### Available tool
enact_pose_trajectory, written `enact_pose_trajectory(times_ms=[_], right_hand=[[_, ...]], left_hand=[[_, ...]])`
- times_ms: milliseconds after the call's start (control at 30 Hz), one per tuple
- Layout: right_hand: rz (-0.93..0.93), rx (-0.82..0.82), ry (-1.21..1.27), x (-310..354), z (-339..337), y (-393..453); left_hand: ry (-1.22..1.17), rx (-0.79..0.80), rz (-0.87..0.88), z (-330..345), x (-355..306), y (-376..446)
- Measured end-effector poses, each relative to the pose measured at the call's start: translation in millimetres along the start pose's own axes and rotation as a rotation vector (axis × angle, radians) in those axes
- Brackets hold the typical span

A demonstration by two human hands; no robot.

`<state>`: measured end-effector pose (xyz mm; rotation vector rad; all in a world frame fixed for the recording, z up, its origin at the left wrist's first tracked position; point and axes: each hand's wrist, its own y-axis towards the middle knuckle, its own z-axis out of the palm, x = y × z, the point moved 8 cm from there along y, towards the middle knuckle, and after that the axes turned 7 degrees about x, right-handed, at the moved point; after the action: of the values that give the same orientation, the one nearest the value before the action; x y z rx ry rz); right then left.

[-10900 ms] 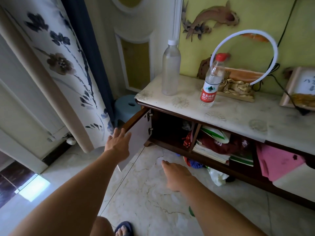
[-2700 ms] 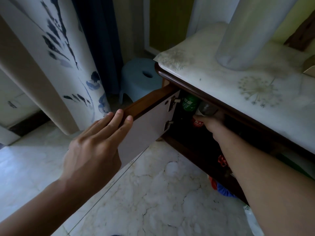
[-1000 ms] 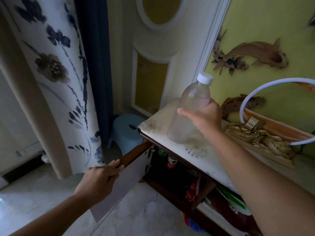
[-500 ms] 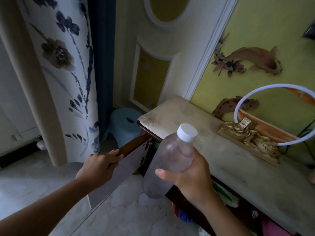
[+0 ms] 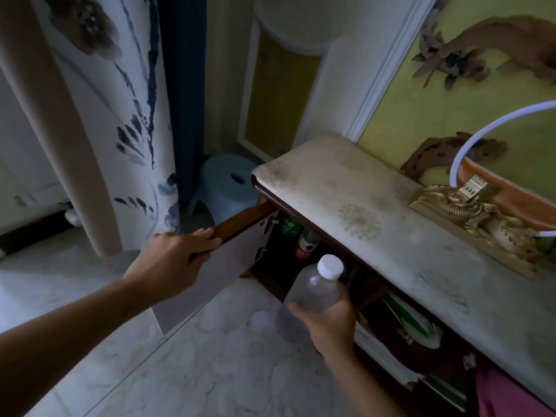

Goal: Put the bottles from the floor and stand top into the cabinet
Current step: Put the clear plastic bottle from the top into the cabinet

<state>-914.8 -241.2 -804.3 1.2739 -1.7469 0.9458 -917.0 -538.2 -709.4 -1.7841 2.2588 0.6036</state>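
Gripping one clear bottle [image 5: 310, 299] in right hand [image 5: 329, 322], left hand [image 5: 171, 263] clasping cabinet door [image 5: 237, 236], two bottles [image 5: 305, 245] inside.

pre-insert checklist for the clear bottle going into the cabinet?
1. Right hand grip on the clear bottle: ok, fingers wrapped around its body.
2. White cap on: ok.
3. Cabinet door open, left hand on its top edge: ok.
4. Bottle upright: not ok, tilted.
5. Free space inside beside the green bottle and red-label bottle: cannot tell, interior too dark.
6. Stand top clear of bottles: ok in the visible part.
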Motion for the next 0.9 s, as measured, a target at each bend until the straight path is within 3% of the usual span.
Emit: enact_pose_trajectory(times_ms=[400, 900], right_hand=[[0.065, -0.044, -0.063, -25.4, 2.7, 43.3], [0.181, -0.145, 0.118, -32.9, -3.5, 75.1]], left_hand=[[0.045, -0.082, 0.040, -6.2, -2.5, -2.2], [0.021, -0.060, 0.046, -2.0, -3.6, -0.1]])
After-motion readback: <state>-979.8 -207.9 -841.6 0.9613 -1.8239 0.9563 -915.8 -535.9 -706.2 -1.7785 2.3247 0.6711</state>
